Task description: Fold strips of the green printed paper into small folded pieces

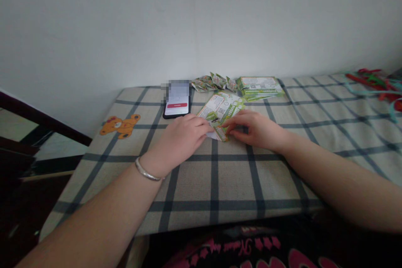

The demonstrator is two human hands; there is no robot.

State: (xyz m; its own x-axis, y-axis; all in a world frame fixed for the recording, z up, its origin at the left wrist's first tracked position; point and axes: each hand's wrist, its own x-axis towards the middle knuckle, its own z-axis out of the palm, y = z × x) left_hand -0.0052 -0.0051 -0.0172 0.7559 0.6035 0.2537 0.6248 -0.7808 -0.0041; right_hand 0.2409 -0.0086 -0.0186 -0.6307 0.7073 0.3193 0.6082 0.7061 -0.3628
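Note:
A green and white printed carton (220, 111), covered in small text and a square code, lies tilted on the checked cloth in front of me. My left hand (190, 132) is at its lower left edge, fingers bent together over the near flap; the fingertips are partly hidden. From the right, my right hand (248, 127) pinches the near right edge between thumb and fingers. Just behind the carton sits a row of small green foil sachets (215, 82). A second green and white carton (262, 87) rests to the right of them.
A phone (177, 100) with a lit screen lies left of the carton. Further left is a flat orange bear cutout (119, 126). Red, green and light blue strips (377, 83) are heaped at the far right. The checked tablecloth (201, 192) reaches the wall (201, 21) behind.

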